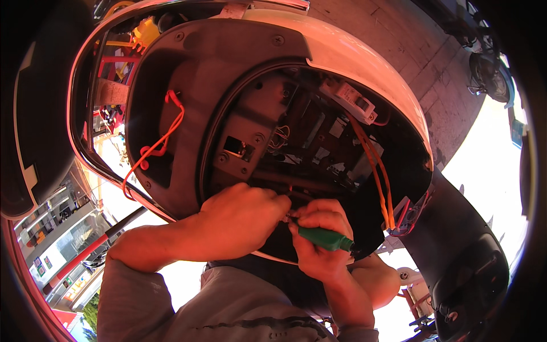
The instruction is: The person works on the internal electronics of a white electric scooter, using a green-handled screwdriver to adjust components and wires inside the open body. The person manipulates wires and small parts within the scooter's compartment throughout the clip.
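An open under-seat compartment (226, 71) of a white scooter fills the middle, with dark metal plates and wiring inside. My left hand (248, 214) is closed at the compartment's lower edge, its fingertips pinching a small part I cannot make out. Just right of it my right hand (319, 245) is closed around a green-handled tool (322, 236), whose tip meets my left fingertips and is hidden there. An orange wire loop (174, 122) lies left of the opening; a white breaker switch (358, 102) with orange wires (373, 159) hanging from it sits at the upper right.
A raised black seat (40, 85) is at the left, beside a red-and-black bar (74, 259). A black curved panel (467, 251) stands at the lower right. Other scooters (487, 74) are parked on the paving (393, 40) at the upper right. My knee (376, 282) is below the compartment.
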A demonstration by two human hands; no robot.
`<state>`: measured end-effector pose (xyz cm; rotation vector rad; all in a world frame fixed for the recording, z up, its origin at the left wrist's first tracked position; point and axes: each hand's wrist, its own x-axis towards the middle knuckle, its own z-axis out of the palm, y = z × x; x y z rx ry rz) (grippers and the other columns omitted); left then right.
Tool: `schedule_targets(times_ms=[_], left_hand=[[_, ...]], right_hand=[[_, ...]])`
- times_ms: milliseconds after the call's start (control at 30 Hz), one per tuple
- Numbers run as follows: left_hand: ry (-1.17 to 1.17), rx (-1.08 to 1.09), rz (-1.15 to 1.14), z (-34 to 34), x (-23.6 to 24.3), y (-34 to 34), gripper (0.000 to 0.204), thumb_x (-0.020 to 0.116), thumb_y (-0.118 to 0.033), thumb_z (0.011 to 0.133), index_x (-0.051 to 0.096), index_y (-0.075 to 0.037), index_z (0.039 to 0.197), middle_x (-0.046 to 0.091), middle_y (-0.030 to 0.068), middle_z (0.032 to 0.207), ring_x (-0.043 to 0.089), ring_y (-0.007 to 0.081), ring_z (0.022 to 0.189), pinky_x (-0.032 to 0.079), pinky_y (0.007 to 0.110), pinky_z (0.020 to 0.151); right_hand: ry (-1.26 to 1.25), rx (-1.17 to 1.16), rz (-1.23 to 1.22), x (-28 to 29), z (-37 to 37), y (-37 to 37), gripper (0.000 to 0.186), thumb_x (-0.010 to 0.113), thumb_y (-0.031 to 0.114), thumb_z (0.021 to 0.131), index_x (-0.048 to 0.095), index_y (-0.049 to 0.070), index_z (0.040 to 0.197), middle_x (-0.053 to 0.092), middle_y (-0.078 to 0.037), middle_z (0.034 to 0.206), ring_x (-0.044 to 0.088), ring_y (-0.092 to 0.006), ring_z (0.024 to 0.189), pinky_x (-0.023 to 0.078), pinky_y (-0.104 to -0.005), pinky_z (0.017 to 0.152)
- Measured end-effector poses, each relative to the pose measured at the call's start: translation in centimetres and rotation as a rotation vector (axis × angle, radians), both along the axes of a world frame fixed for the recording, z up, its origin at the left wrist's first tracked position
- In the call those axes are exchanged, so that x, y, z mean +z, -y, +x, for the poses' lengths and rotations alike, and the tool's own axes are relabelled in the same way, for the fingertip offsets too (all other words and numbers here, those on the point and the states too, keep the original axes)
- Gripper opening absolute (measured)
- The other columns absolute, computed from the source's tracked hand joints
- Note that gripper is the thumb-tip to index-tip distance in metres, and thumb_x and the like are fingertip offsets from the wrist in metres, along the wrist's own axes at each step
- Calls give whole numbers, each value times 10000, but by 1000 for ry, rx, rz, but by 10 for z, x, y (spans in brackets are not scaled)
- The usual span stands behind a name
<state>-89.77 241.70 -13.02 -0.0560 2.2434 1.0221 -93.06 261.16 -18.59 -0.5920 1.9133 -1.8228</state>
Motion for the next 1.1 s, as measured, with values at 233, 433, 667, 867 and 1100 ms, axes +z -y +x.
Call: schedule_targets(times_ms=[233,433,667,867,1100], left_hand=[[4,1,5,0,0,0,135,657,-52,848,646,37,949,693,200,872,705,415,794,580,497,687],[-25,8,9,0,0,0,142,664,-65,855,649,35,956,689,194,866,701,408,783,578,496,680],[-1,14,13,-1,2,0,144,664,-91,893,654,32,968,694,191,878,700,412,791,578,497,694],[26,28,0,-2,1,0,153,674,-124,917,645,23,946,693,189,875,699,420,798,574,504,694],[33,28,-3,-3,2,-1,154,682,-127,915,645,21,937,689,186,863,699,419,790,574,505,691]], right_hand=[[4,7,-23,-1,1,0,321,766,-153,741,667,11,999,644,-143,999,692,-239,830,574,-299,708],[86,-9,-46,-5,2,-2,301,769,-141,760,658,17,990,634,-146,1017,689,-231,858,579,-309,734],[228,-18,-81,-9,4,-4,276,770,-126,793,647,10,999,626,-154,1048,677,-220,895,572,-297,780],[283,-41,-98,-9,7,-3,275,764,-129,799,645,9,1004,625,-148,1054,664,-200,896,562,-287,773],[272,-52,-86,-9,8,-1,271,767,-122,800,642,13,998,627,-141,1046,652,-190,884,538,-272,750]])
